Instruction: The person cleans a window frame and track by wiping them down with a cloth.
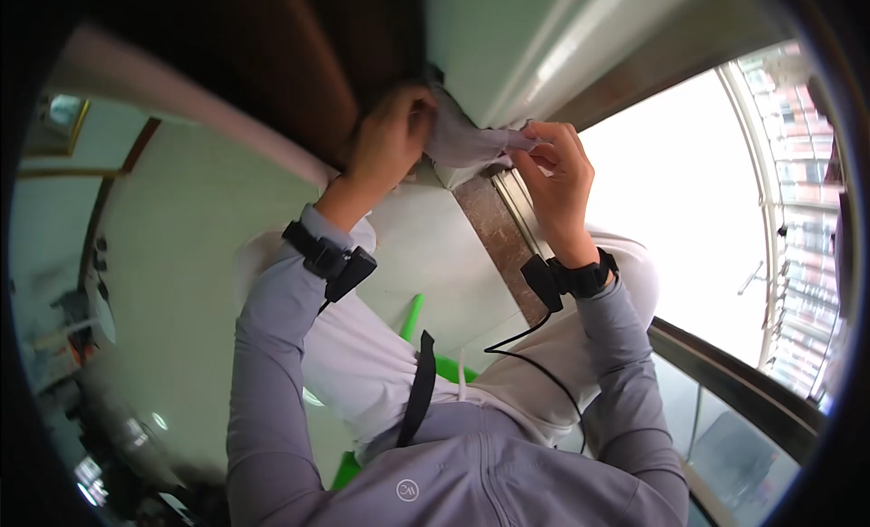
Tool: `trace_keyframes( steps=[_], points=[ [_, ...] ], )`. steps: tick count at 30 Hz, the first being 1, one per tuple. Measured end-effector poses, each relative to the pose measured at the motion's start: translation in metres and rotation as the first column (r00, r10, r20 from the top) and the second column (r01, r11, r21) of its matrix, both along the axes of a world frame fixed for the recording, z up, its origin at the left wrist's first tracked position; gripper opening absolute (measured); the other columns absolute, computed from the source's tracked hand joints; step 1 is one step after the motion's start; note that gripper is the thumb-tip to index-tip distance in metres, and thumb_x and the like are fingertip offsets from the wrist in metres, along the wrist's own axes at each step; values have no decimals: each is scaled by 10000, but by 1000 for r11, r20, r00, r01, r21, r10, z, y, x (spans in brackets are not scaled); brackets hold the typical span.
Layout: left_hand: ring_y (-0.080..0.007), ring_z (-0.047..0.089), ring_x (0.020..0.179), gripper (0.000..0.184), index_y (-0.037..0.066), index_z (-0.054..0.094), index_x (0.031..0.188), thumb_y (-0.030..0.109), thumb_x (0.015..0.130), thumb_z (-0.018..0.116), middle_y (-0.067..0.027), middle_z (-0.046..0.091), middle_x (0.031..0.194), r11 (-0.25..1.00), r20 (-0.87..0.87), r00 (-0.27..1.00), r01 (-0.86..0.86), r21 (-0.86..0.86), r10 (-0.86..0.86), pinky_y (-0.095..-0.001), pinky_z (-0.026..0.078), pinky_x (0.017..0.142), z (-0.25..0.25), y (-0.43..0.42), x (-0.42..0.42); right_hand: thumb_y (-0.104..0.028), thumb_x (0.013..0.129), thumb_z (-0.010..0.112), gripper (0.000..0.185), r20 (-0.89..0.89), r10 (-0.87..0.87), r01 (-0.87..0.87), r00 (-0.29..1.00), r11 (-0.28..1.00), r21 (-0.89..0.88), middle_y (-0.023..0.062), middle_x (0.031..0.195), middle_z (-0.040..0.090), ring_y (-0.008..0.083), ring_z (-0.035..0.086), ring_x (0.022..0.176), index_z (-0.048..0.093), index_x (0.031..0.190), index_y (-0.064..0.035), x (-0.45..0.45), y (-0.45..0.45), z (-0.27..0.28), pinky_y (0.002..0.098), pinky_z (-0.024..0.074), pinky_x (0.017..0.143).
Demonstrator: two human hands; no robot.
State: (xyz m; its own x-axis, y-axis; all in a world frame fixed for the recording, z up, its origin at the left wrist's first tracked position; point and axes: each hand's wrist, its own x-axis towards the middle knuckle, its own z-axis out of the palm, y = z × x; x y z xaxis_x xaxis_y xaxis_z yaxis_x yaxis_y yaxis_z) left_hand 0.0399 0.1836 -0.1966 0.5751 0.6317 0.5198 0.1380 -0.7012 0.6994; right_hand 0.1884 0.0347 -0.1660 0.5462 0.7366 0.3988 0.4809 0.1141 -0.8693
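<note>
A greyish-purple cloth point(467, 145) hangs between my two hands, bunched against the pale surface and the dark edge in front of me. My right hand point(560, 169) pinches the right end of the cloth between thumb and fingers. At the cloth's left end, my left hand point(391, 137) has its fingers curled, partly in shadow and blurred; the fingertips touch or nearly touch the fabric. A black strap with a small device is on each wrist.
Below the hands are a brown stone sill point(494, 228) and a metal track point(518, 205). Bright window light comes from the right. Green stool parts point(412, 315) show between my legs. A black cable runs from the right wrist device. Dark panels stand at upper left.
</note>
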Motion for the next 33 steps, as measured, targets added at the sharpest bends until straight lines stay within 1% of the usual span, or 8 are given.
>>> trace_keyframes(
  steps=[8, 14, 20, 23, 26, 29, 32, 33],
  points=[
    [-426, 560, 946, 375, -28, 445, 1180, -66, 810, 491, -280, 546, 1052, 994, -193, 980, 58, 91, -40, -447, 467, 808, -51, 8, 11, 44, 806, 664, 139, -113, -19, -22, 993, 937, -347, 59, 858, 633, 118, 658, 791, 536, 854, 18, 1, 2, -53, 225, 522, 690],
    [-385, 597, 984, 395, 15, 414, 1271, 41, 887, 499, -269, 588, 1102, 993, -573, 816, 9, -121, -77, -423, 496, 816, -46, 7, 11, 70, 757, 691, 143, 35, -40, 45, 999, 987, -157, 55, 829, 575, 117, 629, 755, 562, 796, 20, 2, 0, -45, 226, 517, 670],
    [-359, 617, 948, 435, 35, 415, 1300, 140, 897, 542, -214, 636, 1039, 940, -195, 978, 8, -342, -79, -418, 501, 816, -20, 1, -2, 69, 749, 692, 160, -29, -80, 78, 996, 995, -54, 63, 806, 561, 103, 587, 708, 554, 801, 10, 14, 0, -35, 226, 493, 648],
    [-368, 606, 949, 407, 27, 448, 1283, 139, 900, 530, -213, 621, 1073, 964, -445, 874, 90, -251, -197, -426, 496, 812, -61, 12, 2, 45, 737, 687, 162, 4, -54, 54, 999, 984, -168, 94, 804, 581, 152, 617, 701, 557, 825, 8, 15, 2, -56, 261, 499, 655],
    [-373, 602, 934, 361, 25, 491, 1250, 122, 902, 505, -221, 618, 1051, 989, -416, 898, 115, -90, -142, -430, 492, 801, -87, 9, 5, 19, 772, 677, 149, 57, 7, 17, 998, 910, -413, 87, 814, 645, 169, 664, 825, 559, 864, 24, 21, 3, -86, 270, 523, 725],
    [-369, 617, 893, 371, 66, 504, 1264, 98, 894, 489, -221, 628, 1011, 1000, -377, 926, -14, -1, 12, -435, 494, 778, -105, 8, 12, 25, 777, 673, 135, 31, -17, 27, 999, 928, -371, 86, 838, 631, 160, 656, 819, 554, 841, 22, 12, 4, -83, 272, 529, 733],
    [-338, 638, 858, 329, 90, 536, 1205, 75, 877, 511, -194, 647, 969, 924, -505, 855, -91, -372, -119, -414, 508, 760, -51, 3, 9, 69, 796, 653, 136, 5, -19, 19, 1000, 963, -269, 82, 902, 616, 137, 631, 841, 534, 831, 11, 12, -2, -78, 258, 530, 748],
    [-325, 644, 850, 302, 89, 543, 1175, 68, 874, 516, -183, 651, 961, 947, -421, 902, -49, -318, -95, -403, 512, 752, -45, 3, 6, 83, 800, 644, 146, -3, -31, 30, 1000, 975, -221, 82, 924, 611, 133, 623, 854, 527, 838, 6, 11, -4, -73, 253, 528, 757]
  ],
)
